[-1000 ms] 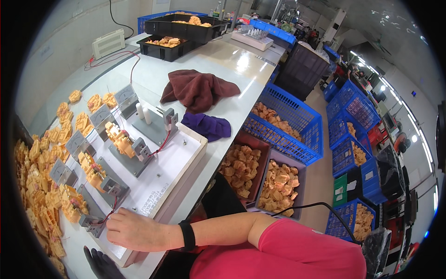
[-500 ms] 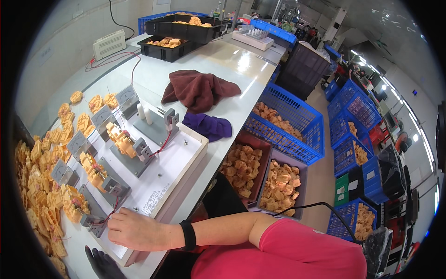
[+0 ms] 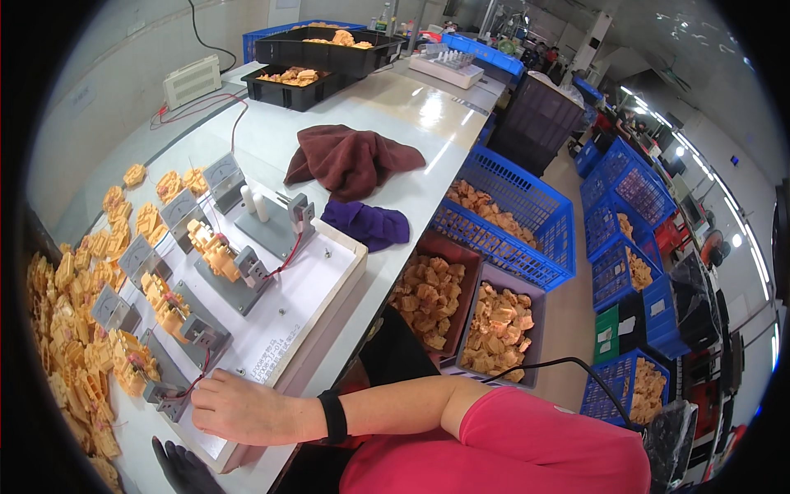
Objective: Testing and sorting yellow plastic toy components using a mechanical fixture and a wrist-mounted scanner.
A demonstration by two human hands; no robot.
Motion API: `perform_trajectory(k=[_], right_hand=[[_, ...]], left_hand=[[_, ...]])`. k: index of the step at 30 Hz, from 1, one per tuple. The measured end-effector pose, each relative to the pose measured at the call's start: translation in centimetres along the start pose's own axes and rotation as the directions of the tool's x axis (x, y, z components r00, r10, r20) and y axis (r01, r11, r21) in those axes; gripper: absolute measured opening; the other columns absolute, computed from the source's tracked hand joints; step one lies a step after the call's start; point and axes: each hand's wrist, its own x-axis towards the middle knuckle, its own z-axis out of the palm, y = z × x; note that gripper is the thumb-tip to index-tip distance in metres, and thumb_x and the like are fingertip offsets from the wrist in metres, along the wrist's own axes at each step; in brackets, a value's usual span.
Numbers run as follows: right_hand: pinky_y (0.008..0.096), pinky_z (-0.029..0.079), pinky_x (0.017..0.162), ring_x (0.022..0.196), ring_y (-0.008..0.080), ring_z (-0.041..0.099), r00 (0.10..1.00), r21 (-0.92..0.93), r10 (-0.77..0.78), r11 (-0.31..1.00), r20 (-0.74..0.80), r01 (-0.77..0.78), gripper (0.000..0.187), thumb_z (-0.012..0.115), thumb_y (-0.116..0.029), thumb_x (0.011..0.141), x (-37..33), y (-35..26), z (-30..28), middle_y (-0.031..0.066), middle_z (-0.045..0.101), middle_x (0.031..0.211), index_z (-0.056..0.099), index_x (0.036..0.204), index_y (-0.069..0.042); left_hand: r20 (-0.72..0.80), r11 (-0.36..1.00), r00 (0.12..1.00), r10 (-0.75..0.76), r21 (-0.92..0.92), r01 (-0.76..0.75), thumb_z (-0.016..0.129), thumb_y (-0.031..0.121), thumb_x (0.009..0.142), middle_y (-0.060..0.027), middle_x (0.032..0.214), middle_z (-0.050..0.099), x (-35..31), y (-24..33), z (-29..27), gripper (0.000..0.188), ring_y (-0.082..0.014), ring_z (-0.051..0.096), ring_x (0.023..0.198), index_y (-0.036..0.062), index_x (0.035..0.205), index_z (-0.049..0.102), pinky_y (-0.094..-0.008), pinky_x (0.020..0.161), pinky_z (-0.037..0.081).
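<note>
My right hand (image 3: 247,409), bare with a black wristband, rests on the near end of a white test board (image 3: 309,288). Its fingers are bent and close together beside the nearest grey clamp (image 3: 169,395); what lies under the fingertips is hidden. At the lower edge my left hand (image 3: 183,468), in a black glove, is low beside the board with its fingers stretched out and nothing visible in them. Yellow plastic parts with coils (image 3: 132,362) sit in three of the grey fixtures. The far fixture (image 3: 276,222) holds two white posts. Small tilted meters (image 3: 111,309) stand behind the fixtures.
Yellow parts (image 3: 62,346) are heaped along the left. Brown cloth (image 3: 350,160) and purple cloth (image 3: 366,225) lie beyond the board. Black trays (image 3: 288,90) stand at the back. Crates of parts, one blue (image 3: 514,193), stand right of the table. Red and black wires cross the fixtures.
</note>
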Motion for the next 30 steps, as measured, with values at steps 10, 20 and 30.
perform_trajectory(k=[10,20,30], right_hand=[[0.0321,0.042,0.082,0.092,0.0197,0.051,1.000,-0.005,-0.003,1.000,0.020,0.003,0.011,0.061,-0.017,0.085,-0.01,0.01,-0.16,0.0038,0.050,0.086,0.056,0.083,-0.008],[0.0322,0.042,0.083,0.092,0.0200,0.050,1.000,-0.004,-0.016,1.000,0.009,0.016,0.011,0.063,-0.017,0.084,-0.08,0.12,0.16,0.0039,0.050,0.087,0.056,0.083,-0.008],[0.0323,0.042,0.084,0.093,0.0199,0.051,1.000,-0.012,-0.002,1.000,0.014,0.002,0.012,0.062,-0.017,0.085,-0.11,0.04,0.02,0.0040,0.050,0.088,0.057,0.082,-0.008]], left_hand=[[-0.031,1.000,1.000,0.004,0.010,-0.004,0.040,0.009,0.102,-0.0214,0.125,0.062,-0.01,-0.03,0.33,0.045,-0.0293,0.062,0.111,0.0028,0.146,0.038,-0.0396,0.099,0.047],[-0.086,0.999,0.996,0.016,0.031,-0.013,0.040,0.008,0.101,-0.0198,0.124,0.061,-0.14,-0.07,0.17,0.044,-0.0285,0.060,0.108,0.0037,0.145,0.041,-0.0391,0.097,0.046],[-0.075,1.000,0.997,0.004,-0.008,-0.004,0.039,0.009,0.101,-0.0207,0.123,0.062,-0.08,0.00,0.20,0.044,-0.0302,0.062,0.108,0.0033,0.145,0.041,-0.0404,0.098,0.047]])
